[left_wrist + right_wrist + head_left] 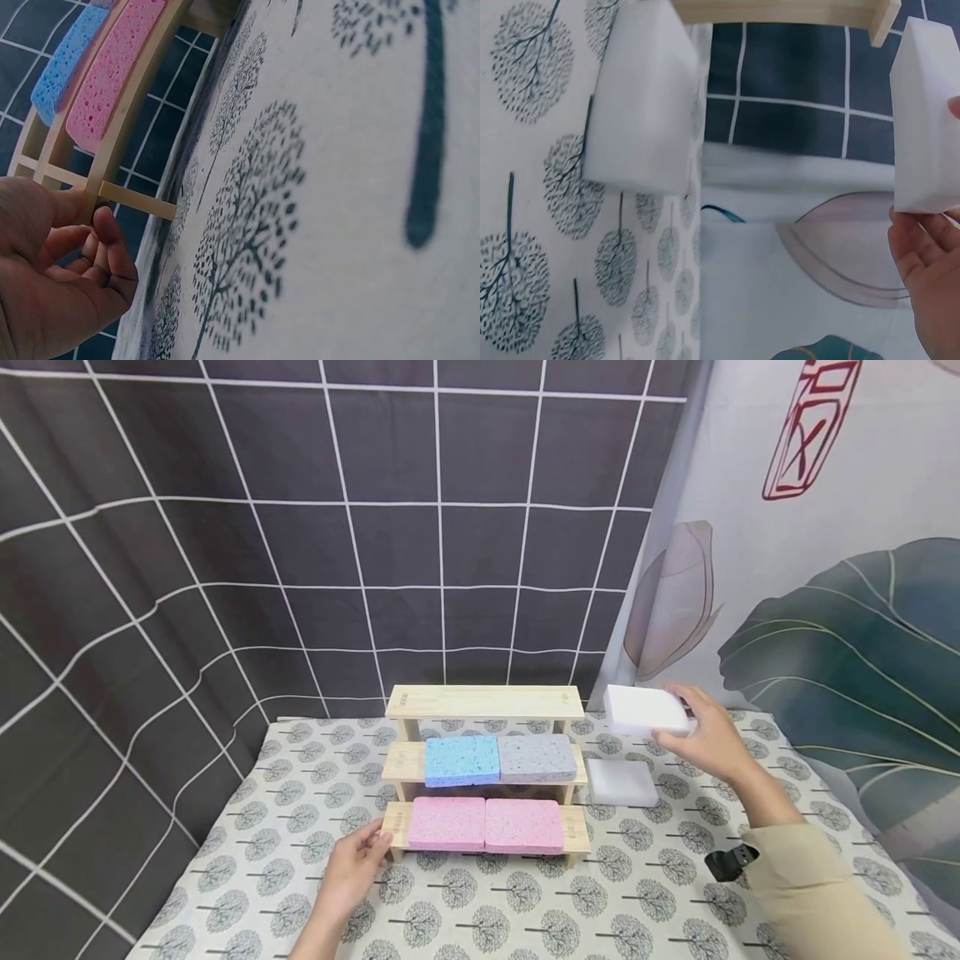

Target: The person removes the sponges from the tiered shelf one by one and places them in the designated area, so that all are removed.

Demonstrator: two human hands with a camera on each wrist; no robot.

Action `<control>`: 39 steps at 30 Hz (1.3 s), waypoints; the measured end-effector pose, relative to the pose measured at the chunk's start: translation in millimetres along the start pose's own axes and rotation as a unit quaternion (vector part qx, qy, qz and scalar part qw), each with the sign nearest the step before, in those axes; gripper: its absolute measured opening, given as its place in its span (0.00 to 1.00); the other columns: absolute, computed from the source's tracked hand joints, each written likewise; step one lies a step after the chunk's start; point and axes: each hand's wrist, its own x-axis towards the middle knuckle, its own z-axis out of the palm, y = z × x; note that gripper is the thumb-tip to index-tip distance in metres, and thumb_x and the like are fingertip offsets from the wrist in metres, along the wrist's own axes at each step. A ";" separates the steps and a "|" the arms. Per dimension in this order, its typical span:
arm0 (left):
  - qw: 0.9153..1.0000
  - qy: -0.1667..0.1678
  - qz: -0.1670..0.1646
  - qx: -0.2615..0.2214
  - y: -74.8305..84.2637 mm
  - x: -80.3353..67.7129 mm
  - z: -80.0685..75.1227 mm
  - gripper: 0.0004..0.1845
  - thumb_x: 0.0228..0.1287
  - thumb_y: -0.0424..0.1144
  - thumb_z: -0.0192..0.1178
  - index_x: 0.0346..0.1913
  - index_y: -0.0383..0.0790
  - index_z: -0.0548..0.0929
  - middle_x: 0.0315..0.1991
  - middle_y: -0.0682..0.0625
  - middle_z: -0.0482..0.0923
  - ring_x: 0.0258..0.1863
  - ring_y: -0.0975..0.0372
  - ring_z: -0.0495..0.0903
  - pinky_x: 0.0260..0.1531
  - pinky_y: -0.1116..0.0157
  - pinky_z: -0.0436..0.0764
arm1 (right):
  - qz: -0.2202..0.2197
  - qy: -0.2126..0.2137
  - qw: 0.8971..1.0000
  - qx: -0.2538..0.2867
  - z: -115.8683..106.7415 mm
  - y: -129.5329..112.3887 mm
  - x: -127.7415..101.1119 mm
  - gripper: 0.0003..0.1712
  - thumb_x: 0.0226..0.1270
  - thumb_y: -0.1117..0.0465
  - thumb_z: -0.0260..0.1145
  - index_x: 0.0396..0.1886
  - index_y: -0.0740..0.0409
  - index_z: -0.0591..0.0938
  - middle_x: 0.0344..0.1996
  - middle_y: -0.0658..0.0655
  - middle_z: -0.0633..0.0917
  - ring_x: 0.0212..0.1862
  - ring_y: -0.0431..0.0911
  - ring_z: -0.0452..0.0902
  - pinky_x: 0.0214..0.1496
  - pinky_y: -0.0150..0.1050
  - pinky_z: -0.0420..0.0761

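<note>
A three-step wooden rack (483,702) stands on the patterned cloth. Its bottom step holds two pink sponges (446,823), its middle step a blue sponge (462,760) and a grey sponge (537,757), and its top step is bare. My left hand (352,870) holds the rack's front left corner (94,196), thumb on the wood. My right hand (708,735) grips a white sponge (645,710) in the air, to the right of the rack's top step. A second white sponge (622,782) lies on the cloth beside the rack, and the right wrist view shows this second white sponge (641,97) too.
The tree-print cloth (645,893) covers the table. A dark tiled backdrop (337,527) rises behind and to the left, and a leaf-print hanging (840,610) closes the right side.
</note>
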 end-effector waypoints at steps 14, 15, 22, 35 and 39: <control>1.000 -0.001 -0.002 -0.002 0.5 -0.6 0.2 0.25 0.74 0.35 0.58 0.66 0.21 0.71 0.35 0.45 0.80 0.32 0.58 0.80 0.28 0.69 0.80 | 0.019 -0.033 0.999 -0.022 -3.0 36.8 -18.5 0.45 0.51 0.60 0.77 0.66 0.73 0.70 0.58 0.76 0.75 0.52 0.69 0.74 0.47 0.57 0.76; 1.000 -0.001 -0.001 -0.005 0.8 -1.0 0.3 0.25 0.74 0.34 0.58 0.66 0.21 0.71 0.35 0.45 0.80 0.32 0.58 0.80 0.28 0.69 0.81 | 0.020 -0.034 0.999 -0.023 -3.4 40.4 -20.1 0.45 0.51 0.60 0.77 0.66 0.73 0.70 0.58 0.75 0.75 0.52 0.69 0.75 0.47 0.56 0.76; 1.000 0.000 0.001 -0.004 3.2 -3.1 0.0 0.25 0.73 0.34 0.58 0.67 0.23 0.71 0.35 0.45 0.80 0.32 0.58 0.81 0.29 0.68 0.82 | 0.050 -0.065 0.996 -0.034 -5.7 60.4 -32.3 0.45 0.54 0.59 0.76 0.67 0.76 0.67 0.58 0.78 0.73 0.52 0.71 0.75 0.47 0.56 0.79; 1.000 0.001 -0.012 -0.001 4.9 -3.1 -2.5 0.25 0.75 0.35 0.57 0.68 0.22 0.70 0.37 0.44 0.80 0.33 0.58 0.81 0.30 0.69 0.82 | 0.089 -0.115 0.989 -0.034 -3.3 87.7 -49.0 0.49 0.53 0.63 0.78 0.67 0.82 0.63 0.55 0.85 0.72 0.52 0.74 0.74 0.51 0.67 0.78; 1.000 -0.002 -0.013 -0.010 5.9 -3.4 -0.4 0.25 0.74 0.34 0.57 0.67 0.22 0.70 0.37 0.44 0.80 0.33 0.58 0.81 0.30 0.69 0.82 | 0.098 -0.136 0.985 -0.036 -2.6 97.0 -53.0 0.50 0.52 0.62 0.79 0.67 0.83 0.63 0.58 0.86 0.70 0.54 0.76 0.72 0.53 0.69 0.76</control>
